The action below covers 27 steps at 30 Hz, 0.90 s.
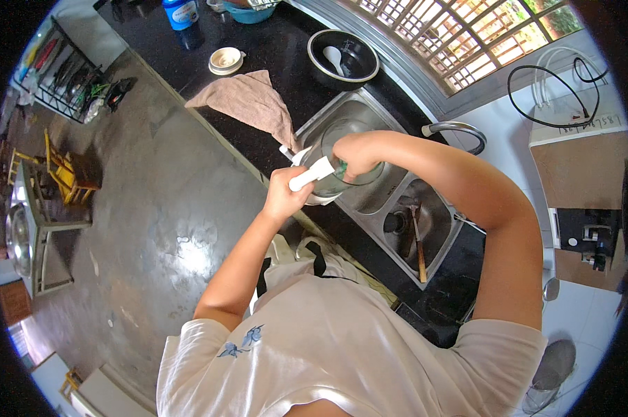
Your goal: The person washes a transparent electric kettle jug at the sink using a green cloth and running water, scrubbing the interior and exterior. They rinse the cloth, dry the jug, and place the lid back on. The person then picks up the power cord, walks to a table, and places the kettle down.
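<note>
Over the near edge of the sink [369,198], a clear jug [325,141] with a white base lies tilted, its round mouth toward the right. My left hand [284,194] is closed around the jug's white handle [312,175]. My right hand [357,154] reaches into the mouth of the jug with its fingers bent downward. Something green [341,168] shows at those fingertips, too little of it visible to name. A pinkish-brown cloth [248,104] lies on the black counter just beyond the jug.
A black bowl [355,73] with a white spoon [333,59] stands behind the sink, near a curved faucet [460,128]. The smaller basin holds a wooden-handled brush-like tool [419,247]. Farther left are a cream lid-like piece [225,61] and a blue container [180,14].
</note>
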### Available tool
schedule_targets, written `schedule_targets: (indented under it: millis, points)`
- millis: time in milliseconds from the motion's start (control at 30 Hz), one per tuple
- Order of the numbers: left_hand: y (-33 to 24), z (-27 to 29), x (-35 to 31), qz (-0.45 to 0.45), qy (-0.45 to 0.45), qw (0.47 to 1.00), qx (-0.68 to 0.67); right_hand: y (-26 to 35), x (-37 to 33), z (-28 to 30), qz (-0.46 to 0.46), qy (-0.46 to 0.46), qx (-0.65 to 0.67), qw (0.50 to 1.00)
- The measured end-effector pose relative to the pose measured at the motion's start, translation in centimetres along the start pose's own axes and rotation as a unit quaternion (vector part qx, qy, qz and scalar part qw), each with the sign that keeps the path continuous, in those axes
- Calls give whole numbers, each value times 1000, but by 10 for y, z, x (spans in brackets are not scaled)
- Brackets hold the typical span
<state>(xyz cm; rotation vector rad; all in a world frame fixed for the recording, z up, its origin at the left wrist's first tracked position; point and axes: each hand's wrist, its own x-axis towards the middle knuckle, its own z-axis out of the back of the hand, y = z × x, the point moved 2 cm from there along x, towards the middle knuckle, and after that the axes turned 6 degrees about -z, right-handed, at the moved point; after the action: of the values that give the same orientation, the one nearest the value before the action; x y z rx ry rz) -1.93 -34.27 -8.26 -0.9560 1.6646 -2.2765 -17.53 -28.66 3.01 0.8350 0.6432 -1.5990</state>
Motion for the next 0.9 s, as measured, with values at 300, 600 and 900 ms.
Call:
schedule_targets:
  millis: [300, 600, 900]
  points:
    - [-12, -3, 2, 15, 4, 1000, -8, -33, -10, -19, 35, -129, 289, 948]
    - [-8, -9, 0, 6, -5, 1000, 16, -29, 27, -35, 54, -117, 244, 961]
    - [-18, -13, 3, 0, -18, 999, 30, -24, 62, -62, 44, -254, 139, 956]
